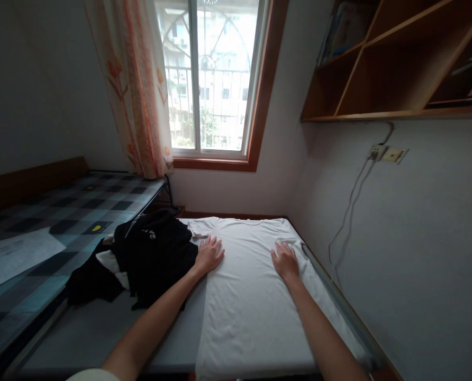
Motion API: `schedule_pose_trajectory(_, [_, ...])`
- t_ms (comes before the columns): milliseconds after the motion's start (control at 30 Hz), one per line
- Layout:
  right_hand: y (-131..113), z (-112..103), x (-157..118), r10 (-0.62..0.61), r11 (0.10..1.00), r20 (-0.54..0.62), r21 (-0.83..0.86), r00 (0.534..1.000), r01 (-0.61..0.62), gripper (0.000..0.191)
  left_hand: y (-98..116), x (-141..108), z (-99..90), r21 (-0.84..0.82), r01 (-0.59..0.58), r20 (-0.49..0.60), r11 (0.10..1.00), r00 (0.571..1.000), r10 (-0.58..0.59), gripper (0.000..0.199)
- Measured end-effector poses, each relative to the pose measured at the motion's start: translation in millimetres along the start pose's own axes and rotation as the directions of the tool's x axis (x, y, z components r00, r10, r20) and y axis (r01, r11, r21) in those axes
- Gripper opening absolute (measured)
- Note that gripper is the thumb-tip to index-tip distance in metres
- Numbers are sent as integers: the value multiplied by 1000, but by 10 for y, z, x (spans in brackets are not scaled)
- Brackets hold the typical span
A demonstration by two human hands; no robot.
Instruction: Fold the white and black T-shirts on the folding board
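Observation:
A white T-shirt (246, 301) lies spread out on a grey-topped table (176, 344), its neckline at the far end and its lower edge toward me. My left hand (209, 254) rests flat on the shirt's left side, just below the left sleeve, fingers extended. On the right side of the shirt, my right hand (285, 260) lies palm down with its fingers spread. Neither hand grips anything. Close beside my left hand and forearm is a heap of black clothes (156, 259) with some white cloth showing in it.
Left of the table stands a bed with a checked cover (112, 203) and a sheet of paper (21, 254) on it. A window (220, 79) and curtain (141, 90) are ahead. Wooden shelves (398, 69) hang at the right above a socket (392, 154) with a dangling cable (349, 206).

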State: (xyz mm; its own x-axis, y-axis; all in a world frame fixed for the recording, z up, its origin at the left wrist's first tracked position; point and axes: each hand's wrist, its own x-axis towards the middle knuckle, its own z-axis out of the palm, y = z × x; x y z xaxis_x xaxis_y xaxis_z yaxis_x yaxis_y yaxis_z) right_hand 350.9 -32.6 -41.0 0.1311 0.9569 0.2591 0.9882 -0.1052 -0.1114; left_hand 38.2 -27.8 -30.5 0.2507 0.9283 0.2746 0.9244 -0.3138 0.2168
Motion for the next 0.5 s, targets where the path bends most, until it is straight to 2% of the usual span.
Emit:
schedule_pose_trajectory(133, [0, -19, -45, -14, 1000, 19, 16, 1000, 14, 48, 30, -119, -29, -31, -38, 32, 999, 999, 39, 43])
schedule_pose_trajectory(300, [-4, -24, -53, -9, 1000, 28, 12, 1000, 8, 48, 46, -128, -78, -98, 3, 30, 995, 1000, 0, 44])
schedule_pose_trajectory(400, [10, -7, -42, -19, 1000, 33, 11, 999, 19, 48, 30, -91, -210, -153, 1, -61, 988, 998, -11, 41])
schedule_pose_trajectory(500, [36, 20, -28, -25, 1000, 34, 12, 999, 25, 48, -23, -97, -491, -143, -15, -178, 990, 984, -10, 37])
